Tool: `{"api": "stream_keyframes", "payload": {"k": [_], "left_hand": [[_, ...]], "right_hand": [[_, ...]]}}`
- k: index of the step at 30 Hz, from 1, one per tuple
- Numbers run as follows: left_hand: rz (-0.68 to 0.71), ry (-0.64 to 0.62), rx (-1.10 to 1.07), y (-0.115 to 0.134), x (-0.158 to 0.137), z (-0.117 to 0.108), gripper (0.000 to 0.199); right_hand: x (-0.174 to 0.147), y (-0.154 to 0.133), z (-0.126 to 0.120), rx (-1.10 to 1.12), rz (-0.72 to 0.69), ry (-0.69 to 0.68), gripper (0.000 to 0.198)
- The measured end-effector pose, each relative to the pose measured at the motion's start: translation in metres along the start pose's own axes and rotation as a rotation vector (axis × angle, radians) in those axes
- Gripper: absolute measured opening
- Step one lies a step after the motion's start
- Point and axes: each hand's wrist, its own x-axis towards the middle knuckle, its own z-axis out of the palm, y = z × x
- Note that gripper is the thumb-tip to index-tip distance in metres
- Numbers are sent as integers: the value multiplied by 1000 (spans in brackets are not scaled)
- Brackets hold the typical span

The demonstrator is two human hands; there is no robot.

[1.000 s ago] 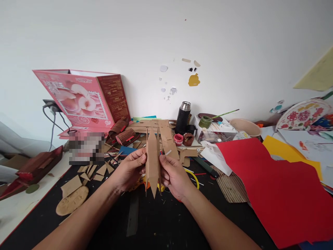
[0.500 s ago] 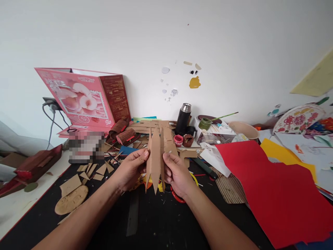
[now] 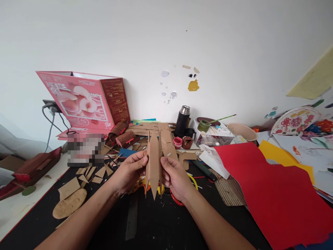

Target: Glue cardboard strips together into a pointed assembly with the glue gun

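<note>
Head view: my left hand (image 3: 134, 169) and right hand (image 3: 174, 175) pinch opposite sides of the folded cardboard piece (image 3: 154, 163), pointed at both ends, over the black tabletop (image 3: 156, 225); cardboard scraps (image 3: 100, 172) lie to my left.

Red ring (image 3: 176, 201) partly behind right hand (image 3: 175, 173) — pixelated item (image 3: 85, 150) unreadable — yellow wall sheet (image 3: 312, 81) cut by edge.

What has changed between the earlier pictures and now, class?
The cardboard piece has turned slightly; which way is hard to tell. Nothing was taken hold of or let go: the left hand and right hand still hold its sides. The red paper and black flask stayed put; only the camera view shifted slightly.
</note>
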Motion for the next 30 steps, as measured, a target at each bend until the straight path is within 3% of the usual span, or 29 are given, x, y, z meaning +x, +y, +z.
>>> {"api": "stream_keyframes", "payload": {"k": [8, 12, 22, 30], "left_hand": [[7, -86, -42, -6, -1, 4, 46], [23, -61, 32, -2, -1, -1, 45], [-20, -104, 152, 3, 1, -6, 46], [-8, -105, 53, -5, -1, -2, 44]], "right_hand": [[0, 3, 1, 18, 26, -20, 67], [-1, 2, 1, -1, 21, -13, 66], [-1, -4, 3, -21, -24, 102, 69], [-3, 1, 4, -16, -7, 47, 69]]}}
